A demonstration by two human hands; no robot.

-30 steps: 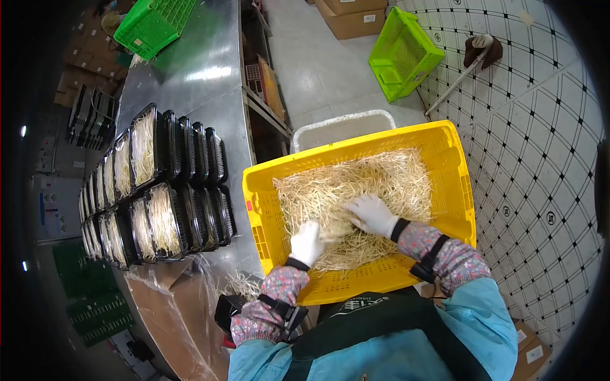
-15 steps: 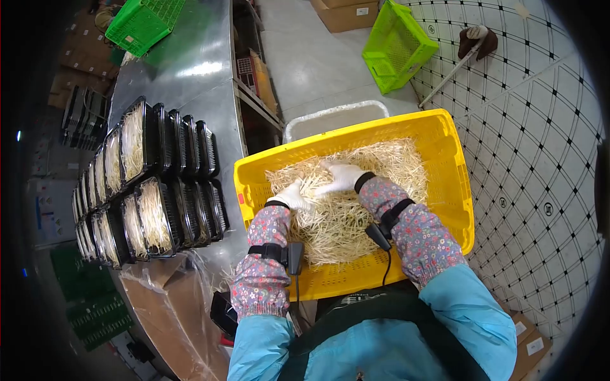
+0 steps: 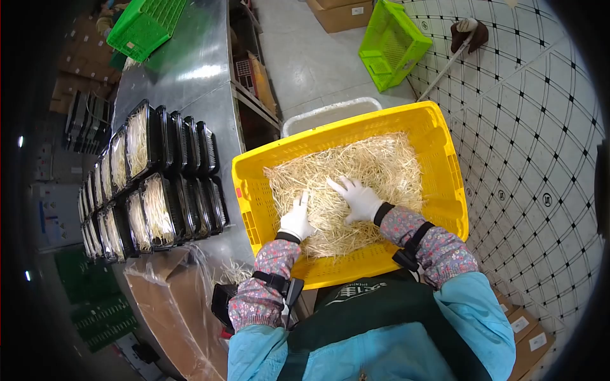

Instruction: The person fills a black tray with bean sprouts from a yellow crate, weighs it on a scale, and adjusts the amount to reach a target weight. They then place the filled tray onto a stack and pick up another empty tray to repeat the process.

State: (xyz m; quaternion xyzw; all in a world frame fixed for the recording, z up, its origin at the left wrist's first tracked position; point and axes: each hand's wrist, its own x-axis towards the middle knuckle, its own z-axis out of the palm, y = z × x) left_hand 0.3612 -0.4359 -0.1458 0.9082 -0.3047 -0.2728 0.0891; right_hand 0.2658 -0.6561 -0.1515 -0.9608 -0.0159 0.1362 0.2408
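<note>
A yellow plastic crate (image 3: 438, 136) in front of me holds a thick bed of thin, pale sprouts (image 3: 381, 159). My left hand (image 3: 297, 221), in a white glove, rests on the sprouts near the crate's left front, its fingers stretched forward. To the right of it, my gloved right hand (image 3: 359, 200) lies over the middle of the heap with fingers spread. Neither hand grips anything that I can see. Some fingertips touch or sink slightly into the strands.
On the metal table (image 3: 190, 82) at left stand two tiers of black trays (image 3: 159, 209) packed with pale sprouts. A green crate (image 3: 146, 28) sits behind them. A lime crate (image 3: 394, 47), a whitish tub (image 3: 333, 114) and a cardboard box (image 3: 340, 16) lie beyond the yellow crate.
Both hands have drawn back toward me, and the right hand's fingers have spread. The sprouts between them look flatter and less heaped. My view has shifted slightly.
</note>
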